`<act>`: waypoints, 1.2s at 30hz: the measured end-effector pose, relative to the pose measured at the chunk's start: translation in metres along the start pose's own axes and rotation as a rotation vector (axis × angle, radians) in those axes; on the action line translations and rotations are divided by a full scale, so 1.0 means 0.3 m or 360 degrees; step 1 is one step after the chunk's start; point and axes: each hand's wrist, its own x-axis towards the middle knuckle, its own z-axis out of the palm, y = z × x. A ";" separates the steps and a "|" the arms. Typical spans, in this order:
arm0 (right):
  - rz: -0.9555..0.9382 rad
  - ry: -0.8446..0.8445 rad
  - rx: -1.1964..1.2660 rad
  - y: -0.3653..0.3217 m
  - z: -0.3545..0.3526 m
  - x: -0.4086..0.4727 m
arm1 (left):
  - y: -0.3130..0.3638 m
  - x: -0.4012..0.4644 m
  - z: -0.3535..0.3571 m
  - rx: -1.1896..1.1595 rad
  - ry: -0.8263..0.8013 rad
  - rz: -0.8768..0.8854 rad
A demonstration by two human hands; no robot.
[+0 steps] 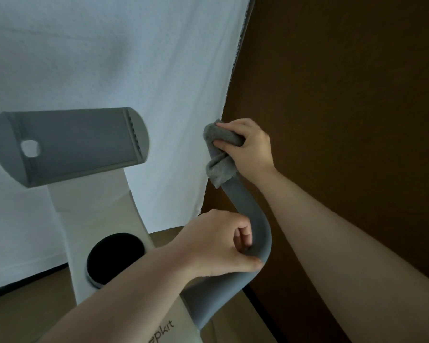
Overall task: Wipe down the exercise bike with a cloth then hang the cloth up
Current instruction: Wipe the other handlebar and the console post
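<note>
The exercise bike's white frame (97, 219) rises from the bottom centre, with a grey tablet holder (70, 144) at its top and a round black knob (115, 256) on the column. A curved grey foam handlebar (248, 211) sweeps up on the right. My right hand (248, 147) grips a grey cloth (219, 157) bunched round the handlebar's upper end. Lower down, my left hand (221, 243) holds the handlebar at its bend, fingers curled round the foam.
A white curtain (109, 58) hangs behind the bike, covering the left half of the view. A dark brown wall (344, 95) fills the right side. Brown flooring (22, 318) shows at the bottom left.
</note>
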 end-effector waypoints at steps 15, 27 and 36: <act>-0.0047 0.0160 -0.0094 0.023 0.018 -0.068 | 0.011 -0.004 -0.006 0.0042 0.0007 -0.0027; -0.0303 0.0171 -0.0101 0.006 0.082 -0.021 | 0.015 -0.006 -0.010 0.0026 -0.0003 -0.0015; 0.0108 0.0103 0.0104 -0.003 0.060 -0.086 | 0.014 -0.004 -0.005 0.0048 0.0022 -0.0036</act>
